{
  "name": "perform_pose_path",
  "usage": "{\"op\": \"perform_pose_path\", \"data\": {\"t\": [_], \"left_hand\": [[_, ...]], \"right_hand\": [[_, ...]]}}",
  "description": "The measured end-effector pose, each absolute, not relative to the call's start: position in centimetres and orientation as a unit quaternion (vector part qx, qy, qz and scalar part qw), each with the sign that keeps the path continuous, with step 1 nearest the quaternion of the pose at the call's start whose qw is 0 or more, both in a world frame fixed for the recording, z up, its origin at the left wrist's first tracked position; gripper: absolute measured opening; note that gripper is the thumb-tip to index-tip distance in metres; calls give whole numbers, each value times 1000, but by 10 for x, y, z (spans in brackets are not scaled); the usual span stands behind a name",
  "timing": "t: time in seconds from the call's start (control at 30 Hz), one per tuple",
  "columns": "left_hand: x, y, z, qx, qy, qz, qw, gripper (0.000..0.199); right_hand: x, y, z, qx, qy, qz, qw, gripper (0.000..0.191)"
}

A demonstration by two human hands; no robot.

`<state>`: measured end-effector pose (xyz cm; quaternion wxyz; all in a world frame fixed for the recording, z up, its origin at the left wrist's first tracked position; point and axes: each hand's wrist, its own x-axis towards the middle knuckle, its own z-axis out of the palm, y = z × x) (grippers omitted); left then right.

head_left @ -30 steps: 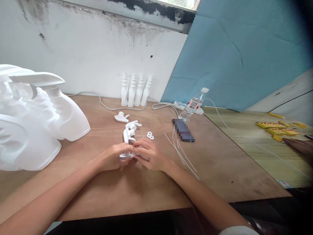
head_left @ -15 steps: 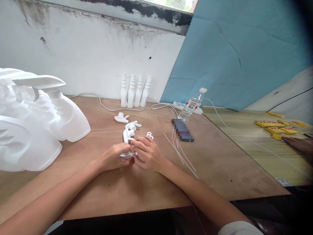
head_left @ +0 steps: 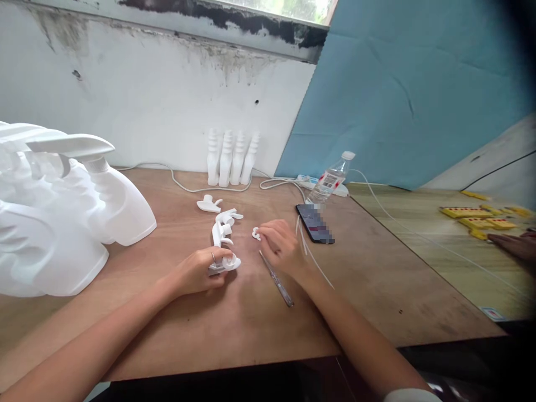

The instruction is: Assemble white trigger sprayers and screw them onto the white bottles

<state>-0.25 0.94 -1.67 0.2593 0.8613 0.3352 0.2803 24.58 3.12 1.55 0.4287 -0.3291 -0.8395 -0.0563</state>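
Observation:
My left hand (head_left: 201, 272) is closed around a white trigger sprayer head (head_left: 231, 262), its round end pointing right. Just beyond it lie three similar white sprayer heads, a near one (head_left: 220, 231), a middle one (head_left: 228, 216) and a far one (head_left: 208, 203). My right hand (head_left: 283, 244) is over the table with its fingers bent, their tips pinched at small white ring washers (head_left: 255, 234) that they partly cover. Below that hand a slim metal tool (head_left: 276, 280) lies slanted on the wood; its exact kind is unclear.
White moulded bottles (head_left: 62, 223) crowd the left side. Several ribbed white pieces (head_left: 231, 159) stand by the wall. A phone (head_left: 315, 224), water bottle (head_left: 330, 180), thin white tubes (head_left: 316, 265) and power strip (head_left: 341, 189) are right. Another person's hand (head_left: 513, 244) is near yellow parts (head_left: 479, 222).
My right hand has left the sprayer head and moved right to the washers. The metal tool now shows on the table. My left hand still holds the sprayer head.

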Motion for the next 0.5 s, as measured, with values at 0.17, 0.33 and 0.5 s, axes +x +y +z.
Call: {"op": "perform_pose_path", "data": {"t": [0.17,0.33,0.5], "left_hand": [[-3,11,-21,859,325,300,256,33],[-5,12,-27,862,324,305,243,33],[-5,11,-25,858,353,279,249,35]], "right_hand": [[284,50,22,-568,-784,-94,233,20],[308,55,30,-669,-741,-5,49,30],[321,59,22,-680,-727,97,-3,24]]}}
